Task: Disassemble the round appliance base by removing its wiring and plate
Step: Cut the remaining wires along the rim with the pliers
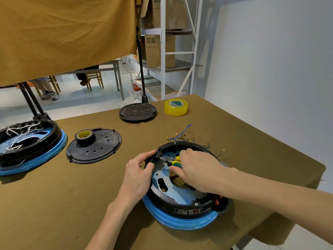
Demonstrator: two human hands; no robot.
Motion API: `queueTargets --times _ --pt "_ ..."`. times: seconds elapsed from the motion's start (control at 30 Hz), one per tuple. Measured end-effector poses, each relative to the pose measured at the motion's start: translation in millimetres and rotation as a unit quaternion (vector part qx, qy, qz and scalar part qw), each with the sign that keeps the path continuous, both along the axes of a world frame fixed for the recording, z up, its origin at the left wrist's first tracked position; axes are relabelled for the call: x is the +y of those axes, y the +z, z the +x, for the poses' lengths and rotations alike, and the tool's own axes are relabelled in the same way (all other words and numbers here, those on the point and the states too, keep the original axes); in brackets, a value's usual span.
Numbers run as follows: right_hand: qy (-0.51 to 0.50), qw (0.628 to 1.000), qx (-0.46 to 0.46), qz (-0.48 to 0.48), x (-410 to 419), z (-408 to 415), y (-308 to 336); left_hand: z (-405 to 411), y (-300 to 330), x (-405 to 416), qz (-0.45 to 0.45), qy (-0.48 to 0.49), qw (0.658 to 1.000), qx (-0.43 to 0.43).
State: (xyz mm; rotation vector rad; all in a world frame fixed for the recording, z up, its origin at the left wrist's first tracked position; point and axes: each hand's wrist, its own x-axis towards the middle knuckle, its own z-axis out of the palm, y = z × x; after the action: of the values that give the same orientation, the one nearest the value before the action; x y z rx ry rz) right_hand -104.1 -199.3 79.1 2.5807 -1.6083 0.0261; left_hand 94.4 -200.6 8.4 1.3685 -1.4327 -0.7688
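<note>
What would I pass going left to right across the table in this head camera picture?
Second appliance base with white wires → black cover plate carrying a black tape roll → ribbed black disc → yellow tape roll.

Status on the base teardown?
Left hand grips base rim. Right hand holds screwdriver over metal plate, plate still in. Loose wires behind, nothing blocking.

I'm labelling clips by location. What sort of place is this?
Probably a workshop or storeroom: metal shelving holding cardboard boxes, and a cloth-covered table with opened appliance bases and tape rolls.
</note>
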Motion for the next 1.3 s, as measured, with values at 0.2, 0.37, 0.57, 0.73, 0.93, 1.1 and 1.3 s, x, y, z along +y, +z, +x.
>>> queueTargets --times 0.2,0.37,0.57,0.73,0.93,1.1,1.3 --pt "-0.024 0.993 -0.064 0.092 -5.2 -3.2 -1.2 -1.0 0.7 -1.5 -0.001 0.006 1.0 0.002" --pt "-0.026 0.999 -0.012 0.021 1.7 0.4 -3.1 1.4 1.9 -2.2 -0.004 0.007 0.999 -0.044" --pt "-0.037 0.992 -0.071 0.102 -1.5 -3.5 1.9 2.8 2.2 -1.2 0.0 0.002 0.999 -0.048" --pt "-0.014 0.999 0.019 -0.044 5.7 3.8 -12.6 3.4 2.7 -0.6 -0.004 -0.003 0.998 -0.061" --pt "-0.047 0.994 -0.056 0.079 -3.1 -3.7 -3.3 3.5 2.6 -0.1 -0.012 -0.001 0.998 -0.067" --pt "-0.019 0.999 0.017 -0.046 6.6 5.9 -16.4 2.7 1.9 -0.1 -0.016 -0.002 0.998 -0.067" --pt "-0.033 0.999 0.019 -0.022 8.0 2.1 -8.3 4.0 1.8 -1.1 -0.017 0.002 0.997 -0.069"
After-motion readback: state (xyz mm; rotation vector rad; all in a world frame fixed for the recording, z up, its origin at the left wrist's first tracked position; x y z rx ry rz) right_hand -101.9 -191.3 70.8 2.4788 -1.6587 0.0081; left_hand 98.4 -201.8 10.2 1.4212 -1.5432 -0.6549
